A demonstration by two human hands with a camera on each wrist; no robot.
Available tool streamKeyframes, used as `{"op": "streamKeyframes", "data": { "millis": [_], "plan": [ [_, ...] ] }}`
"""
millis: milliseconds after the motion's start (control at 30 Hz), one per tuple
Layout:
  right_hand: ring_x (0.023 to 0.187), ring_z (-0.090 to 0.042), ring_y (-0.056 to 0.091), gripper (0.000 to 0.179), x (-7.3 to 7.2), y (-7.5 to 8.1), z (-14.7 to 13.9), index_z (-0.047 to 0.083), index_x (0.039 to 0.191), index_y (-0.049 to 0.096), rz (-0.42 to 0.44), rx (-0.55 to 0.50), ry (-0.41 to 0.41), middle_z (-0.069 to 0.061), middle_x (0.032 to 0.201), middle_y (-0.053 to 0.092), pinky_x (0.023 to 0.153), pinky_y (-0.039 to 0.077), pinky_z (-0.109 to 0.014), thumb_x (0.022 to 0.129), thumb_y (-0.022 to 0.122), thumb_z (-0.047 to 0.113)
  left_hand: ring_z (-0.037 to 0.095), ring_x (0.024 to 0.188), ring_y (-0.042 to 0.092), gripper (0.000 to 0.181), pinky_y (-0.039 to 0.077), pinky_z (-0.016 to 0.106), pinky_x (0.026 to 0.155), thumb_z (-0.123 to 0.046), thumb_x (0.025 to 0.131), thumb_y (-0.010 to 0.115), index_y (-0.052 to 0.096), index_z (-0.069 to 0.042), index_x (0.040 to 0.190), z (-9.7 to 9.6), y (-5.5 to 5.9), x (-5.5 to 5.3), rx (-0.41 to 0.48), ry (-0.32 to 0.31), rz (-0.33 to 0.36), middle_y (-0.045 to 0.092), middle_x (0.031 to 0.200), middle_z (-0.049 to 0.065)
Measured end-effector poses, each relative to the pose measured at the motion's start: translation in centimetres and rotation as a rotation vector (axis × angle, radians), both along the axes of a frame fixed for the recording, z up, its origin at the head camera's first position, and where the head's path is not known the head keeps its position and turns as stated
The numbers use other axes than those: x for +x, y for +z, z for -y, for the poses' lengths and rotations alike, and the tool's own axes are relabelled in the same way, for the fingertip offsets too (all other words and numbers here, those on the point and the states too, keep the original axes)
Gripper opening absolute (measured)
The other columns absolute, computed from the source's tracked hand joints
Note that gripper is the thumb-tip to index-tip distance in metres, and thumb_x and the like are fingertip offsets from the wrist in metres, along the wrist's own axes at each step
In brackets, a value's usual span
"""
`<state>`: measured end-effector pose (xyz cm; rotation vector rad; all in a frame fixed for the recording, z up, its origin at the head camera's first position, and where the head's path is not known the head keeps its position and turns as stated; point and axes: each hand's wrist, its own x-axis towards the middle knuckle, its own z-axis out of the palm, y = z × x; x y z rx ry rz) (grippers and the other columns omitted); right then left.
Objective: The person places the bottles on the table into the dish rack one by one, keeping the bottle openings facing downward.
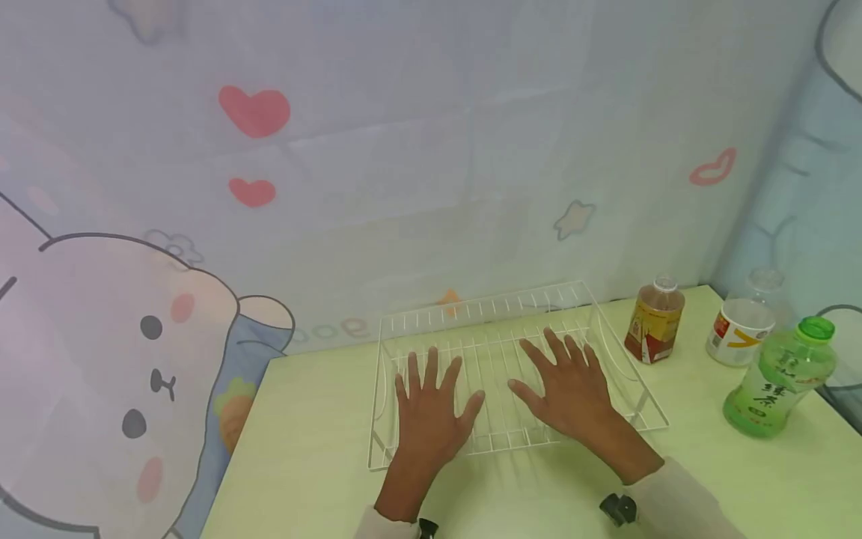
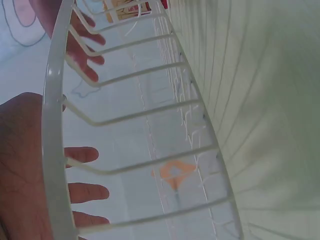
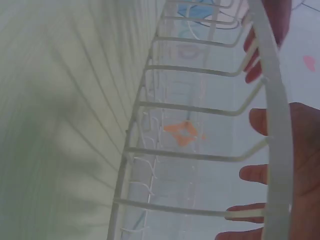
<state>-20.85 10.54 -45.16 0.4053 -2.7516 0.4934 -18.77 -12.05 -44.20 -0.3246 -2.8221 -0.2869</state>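
Note:
A white wire rack (image 1: 626, 355) stands on the pale green table before me. Over its left half is my left hand (image 1: 431, 419), palm down with fingers spread. My right hand (image 1: 572, 393) hovers in the same way over the right half, fingers pointing away. Neither hand grips anything. From the left wrist, the rack's front rail (image 2: 52, 125) crosses in front of the left hand (image 2: 20, 160), whose fingertips show between the wires. The right wrist view has the right hand (image 3: 307, 165) behind that rail (image 3: 277, 110), fingers apart.
Right of the rack stand a bottle with a brown and yellow label (image 1: 655, 322), a clear bottle with a white label (image 1: 741, 329) and a green tea bottle (image 1: 774, 382). A printed curtain (image 1: 417, 150) hangs behind the table (image 1: 303, 434).

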Motion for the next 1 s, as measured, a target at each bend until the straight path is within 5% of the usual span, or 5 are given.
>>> {"op": "streamKeyframes", "data": {
  "millis": [267, 667, 1000],
  "plan": [
    [0.130, -0.052, 0.044, 0.062, 0.3, 0.7, -0.9, 0.012, 0.145, 0.051, -0.013, -0.068, -0.018, -0.028, 0.147, 0.044, 0.101, 0.035, -0.066, 0.094, 0.064, 0.045, 0.045, 0.148, 0.015, 0.065, 0.017, 0.069, 0.111, -0.059, 0.098, 0.048, 0.047, -0.019, 0.148, 1.5, -0.1, 1.0, 0.067, 0.040, -0.006, 0.030, 0.159, 0.018],
    [0.126, -0.053, 0.047, 0.060, 0.5, 1.4, -1.6, 0.011, 0.146, 0.049, 0.021, -0.125, -0.039, -0.029, 0.147, 0.043, 0.096, 0.037, -0.068, 0.096, 0.063, 0.042, 0.043, 0.142, 0.031, 0.055, 0.023, 0.067, 0.109, -0.049, 0.090, 0.067, 0.060, -0.013, 0.131, 4.9, -1.2, 3.4, 0.100, -0.055, -0.176, 0.043, 0.148, 0.019],
    [0.114, -0.051, 0.053, 0.066, 0.7, 1.2, -2.6, 0.003, 0.144, 0.044, 0.019, -0.220, -0.119, -0.029, 0.138, 0.049, 0.096, 0.037, -0.066, 0.095, 0.064, 0.042, 0.043, 0.145, 0.024, 0.056, 0.016, 0.070, 0.109, -0.057, 0.087, 0.068, 0.066, -0.015, 0.124, 8.8, -2.6, 5.9, 0.106, -0.037, -0.096, 0.037, 0.153, 0.019]
  ]
}}
